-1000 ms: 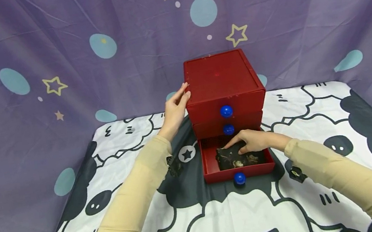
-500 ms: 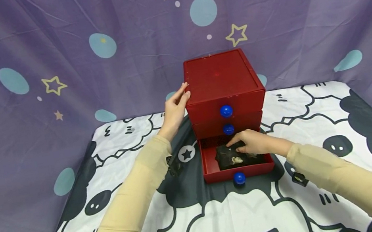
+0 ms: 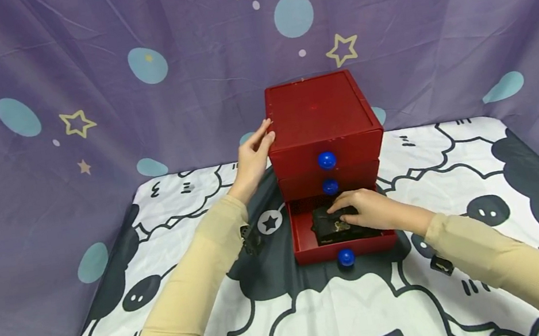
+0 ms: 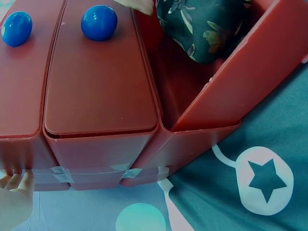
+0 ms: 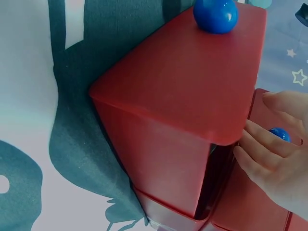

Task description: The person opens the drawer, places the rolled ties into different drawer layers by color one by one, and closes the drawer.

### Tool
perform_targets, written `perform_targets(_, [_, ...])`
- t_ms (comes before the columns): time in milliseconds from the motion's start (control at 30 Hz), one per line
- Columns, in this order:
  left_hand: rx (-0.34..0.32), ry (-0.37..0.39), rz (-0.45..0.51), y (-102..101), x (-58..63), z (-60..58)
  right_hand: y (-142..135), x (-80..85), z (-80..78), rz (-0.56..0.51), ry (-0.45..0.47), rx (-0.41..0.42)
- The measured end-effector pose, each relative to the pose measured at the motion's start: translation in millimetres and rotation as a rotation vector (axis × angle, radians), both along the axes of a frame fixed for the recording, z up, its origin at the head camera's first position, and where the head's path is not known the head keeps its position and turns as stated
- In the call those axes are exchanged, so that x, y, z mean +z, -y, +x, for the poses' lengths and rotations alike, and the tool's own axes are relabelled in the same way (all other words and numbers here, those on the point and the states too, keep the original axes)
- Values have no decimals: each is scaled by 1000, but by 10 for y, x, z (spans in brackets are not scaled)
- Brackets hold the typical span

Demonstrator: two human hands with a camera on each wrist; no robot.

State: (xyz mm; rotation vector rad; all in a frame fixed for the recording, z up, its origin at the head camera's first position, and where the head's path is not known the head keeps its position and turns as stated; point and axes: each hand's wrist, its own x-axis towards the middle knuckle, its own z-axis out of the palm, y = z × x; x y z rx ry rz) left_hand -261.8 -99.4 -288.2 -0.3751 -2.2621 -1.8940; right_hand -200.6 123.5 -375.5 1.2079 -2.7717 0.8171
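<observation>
A red cabinet (image 3: pixel 321 111) with blue knobs stands on the table, its bottom drawer (image 3: pixel 303 235) pulled out. In that drawer lies a dark green cloth item (image 3: pixel 324 229) with a leaf pattern, also seen as a bunched cloth (image 4: pixel 204 31) in the left wrist view. My right hand (image 3: pixel 367 208) reaches over the drawer, its fingers on the cloth and the thumb apart; whether it pinches any fabric is not shown. Against the cabinet's left side and top edge rests my left hand (image 3: pixel 252 159), fingers extended. The right wrist view has the drawer front hiding the cloth.
Two upper drawers are closed, with blue knobs (image 3: pixel 327 160) on their fronts. A white and dark grey cartoon-print cloth (image 3: pixel 314 324) covers the table. Behind the cabinet hangs a purple curtain (image 3: pixel 211 55) with stars and dots.
My right hand has shifted slightly to the right over the drawer. The cloth under it has changed shape, with fewer pale leaves showing. The left hand stays put.
</observation>
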Motion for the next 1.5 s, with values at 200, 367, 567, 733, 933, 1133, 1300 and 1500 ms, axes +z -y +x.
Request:
perform_targets(200, [-1, -5, 2, 21, -87, -98, -15, 25, 76, -45, 3, -16])
perform_targets(367, [32, -35, -22, 24, -174, -189, -36, 30, 144, -75, -1, -23])
perform_targets(567, [38, -35, -26, 22, -166, -184, -59, 43, 233, -101, 15, -37])
perform_targets(733, [36, -32, -25, 22, -160, -179, -80, 56, 313, -126, 16, -30])
perform_targets(933, [34, -32, -26, 24, -153, -168, -105, 42, 410, -124, -64, -48])
perform_targets(1133, [28, -29, -26, 31, -162, -170, -120, -6, 510, -144, -160, -70])
perform_targets(1300, [21, -26, -11, 29, -171, -176, -130, -55, 601, -175, -232, -69])
perform_targets(1500, [27, -37, -18, 27, -177, -176, -135, -108, 685, -200, -254, -89])
